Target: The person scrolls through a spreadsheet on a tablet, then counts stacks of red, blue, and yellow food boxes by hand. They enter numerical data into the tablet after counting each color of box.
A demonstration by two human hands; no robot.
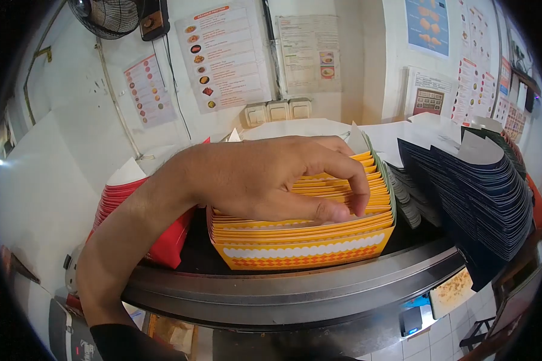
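Observation:
My left hand [277, 180] reaches in from the left, palm down, over a nested stack of yellow paper food cartons [307, 249]. Its thumb and index finger are bent close together at the top edges of the front cartons, pinching there. The other fingers are mostly hidden behind the hand. The front carton has a white scalloped band and an orange checked pattern. My right hand is out of view.
Red cartons [173, 240] stand at left, a tall stack of dark blue cartons [488, 204] at right. The metal shelf edge [295, 295] runs along the front. Behind are wall switches [278, 111], printed menu sheets [223, 60] and a fan [105, 15].

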